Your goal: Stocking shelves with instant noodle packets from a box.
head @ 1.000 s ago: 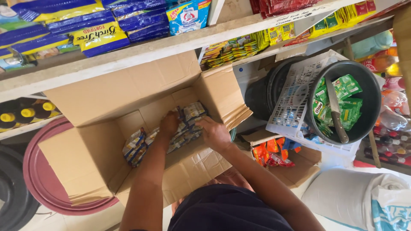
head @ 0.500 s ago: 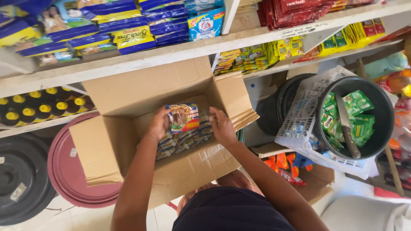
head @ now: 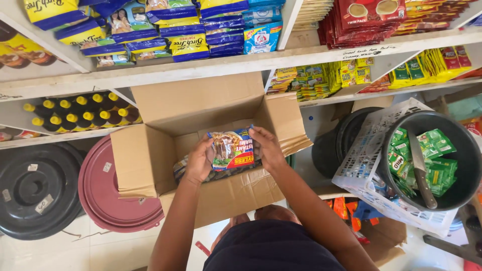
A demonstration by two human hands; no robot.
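Cardboard box (head: pixel 150 165) is sitting open on the floor under the shelves, all four flaps splayed outward, so we're getting free vertical access to its mouth. Sideways room is tight: the back flap is leaning against the lower shelf edge (head: pixel 201 70), a maroon round lid (head: pixel 108 200) is standing just beside the box's left wall, and a black bin (head: pixel 454 150) holding green sachets is sitting to the right, apart from the right flap. We're reaching both forearms forward and slightly inward from below, elbows low, wrists over the box opening. Left hand (head: pixel 198 163) is clamping the left edge of the noodle packet stack (head: pixel 232 149), fingers curled around the side; right hand (head: pixel 267 149) is clamping the right edge the same way, thumb on top. Both hands are closed on the stack. It's hovering in the box mouth, above more packets lying at the bottom. Top packet is facing up toward the camera, printed face flat, long axis running roughly away from us with a slight tilt, short edges toward the back wall and toward us.
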